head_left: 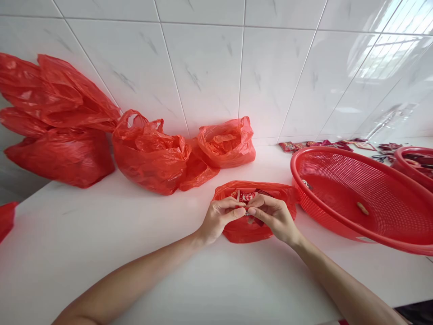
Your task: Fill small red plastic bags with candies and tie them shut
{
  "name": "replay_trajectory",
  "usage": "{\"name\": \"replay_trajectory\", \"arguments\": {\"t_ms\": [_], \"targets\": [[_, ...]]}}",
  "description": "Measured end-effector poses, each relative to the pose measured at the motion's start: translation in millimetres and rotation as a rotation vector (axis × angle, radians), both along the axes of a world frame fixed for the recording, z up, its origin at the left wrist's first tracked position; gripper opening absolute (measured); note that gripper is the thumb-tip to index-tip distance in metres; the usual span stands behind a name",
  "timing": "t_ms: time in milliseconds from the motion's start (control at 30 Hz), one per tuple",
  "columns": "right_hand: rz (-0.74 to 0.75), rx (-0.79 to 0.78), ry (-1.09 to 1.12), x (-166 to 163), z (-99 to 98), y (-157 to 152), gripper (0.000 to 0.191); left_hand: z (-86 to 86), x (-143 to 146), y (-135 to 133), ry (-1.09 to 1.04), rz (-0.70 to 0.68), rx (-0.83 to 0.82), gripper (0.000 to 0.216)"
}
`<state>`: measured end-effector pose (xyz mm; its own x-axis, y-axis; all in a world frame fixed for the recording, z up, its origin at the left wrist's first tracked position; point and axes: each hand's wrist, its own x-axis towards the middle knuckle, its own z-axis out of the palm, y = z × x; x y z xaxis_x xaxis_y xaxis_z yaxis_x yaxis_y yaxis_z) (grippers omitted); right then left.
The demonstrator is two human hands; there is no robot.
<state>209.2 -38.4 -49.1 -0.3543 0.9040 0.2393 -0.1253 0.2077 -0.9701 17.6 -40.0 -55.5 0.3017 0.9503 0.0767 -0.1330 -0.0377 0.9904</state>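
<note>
Thumb and forefinger of my left hand (pixel 218 219) are pinched together, facing the matching pinch of my right hand (pixel 277 219). Their tips nearly meet over an open red plastic bag (pixel 245 234) on the white table. Something small and reddish seems to sit between the fingertips, but it is too small and covered to name. Inside the bag, behind the fingers, lies a red packet with white print (pixel 248 197); other contents are partly hidden by my hands.
A large red mesh basket (pixel 341 155) stands right of the bag, holding a peanut (pixel 362 208) and a small wrapped piece (pixel 307 184). Filled red bags (pixel 150 158) line the tiled wall at left. Small packets (pixel 287 146) lie behind the basket; another red basket (pixel 401 155) is far right.
</note>
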Motion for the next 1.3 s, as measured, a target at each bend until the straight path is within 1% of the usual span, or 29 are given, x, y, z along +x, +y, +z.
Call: {"name": "replay_trajectory", "arguments": {"t_ms": [133, 300, 400, 533, 633, 767, 867, 933, 1033, 1200, 1300], "targets": [[-0.06, 0.044, 0.042, -4.1, 2.4, -1.1, 0.02, -2.0, 1.9, -1.7, -0.057, 0.028, -0.036, 0.023], [-0.099, 0.06, 0.083, -7.4, 3.7, -3.2, 0.015, 0.0, 5.3, -4.7, -0.108, 0.041, -0.061, 0.023], [-0.143, 0.093, 0.061, -9.1, 1.6, -4.6, 0.015, 3.8, 7.5, -6.5, -0.143, 0.041, -0.103, 0.024], [-0.224, 0.167, -0.035, -9.5, -0.7, -6.6, 0.018, 5.8, 8.4, -6.6, -0.167, 0.027, -0.136, 0.025], [-0.23, 0.238, -0.112, -7.4, -0.6, -6.2, 0.017, 5.4, 7.2, -5.2, -0.108, 0.052, -0.088, 0.022], [-0.229, 0.266, -0.178, -4.2, -0.1, -4.3, 0.016, 5.7, 5.4, -3.7, -0.004, 0.1, 0.04, 0.019], [-0.245, 0.324, -0.236, -3.7, -0.1, -4.2, 0.012, 6.8, 4.5, -2.9, 0.054, 0.103, 0.11, 0.017], [-0.248, 0.377, -0.26, -4.0, -0.2, -4.7, 0.01, 7.7, 4.2, -2.4, 0.068, 0.091, 0.116, 0.017], [-0.245, 0.392, -0.26, -4.6, -0.6, -5.5, 0.013, 9.0, 4.4, -2.2, 0.053, 0.064, 0.078, 0.018], [-0.244, 0.328, -0.243, -5.3, -1.7, -5.3, 0.019, 7.7, 6.7, -3.2, -0.045, 0.024, -0.04, 0.02], [-0.243, 0.312, -0.229, -6.1, -0.6, -5.2, 0.021, 5.9, 8.1, -3.6, -0.112, 0.037, -0.127, 0.023]]}}
